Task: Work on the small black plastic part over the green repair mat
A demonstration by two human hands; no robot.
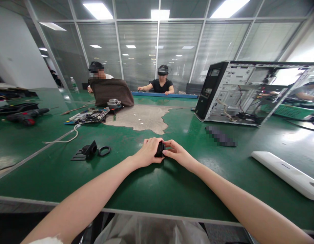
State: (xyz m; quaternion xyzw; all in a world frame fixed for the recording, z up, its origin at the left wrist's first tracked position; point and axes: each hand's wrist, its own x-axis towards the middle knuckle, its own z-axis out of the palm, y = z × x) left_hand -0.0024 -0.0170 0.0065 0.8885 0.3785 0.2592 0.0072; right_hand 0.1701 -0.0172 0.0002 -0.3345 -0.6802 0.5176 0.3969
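Note:
Between my two hands is a small black plastic part, just above the green table; its exact kind does not show. My left hand wraps round it from the left, with the fingers closed over its far side. From the right, the fingertips and thumb of my right hand pinch its edge. To the left on the table lie a black bracket with flat prongs and a black oval ring, apart from both hands.
An opened computer tower stands at the right, near a dark pixelated object and a long white casing. At left are circuit boards, a white cable and a power drill. Two people sit across the table.

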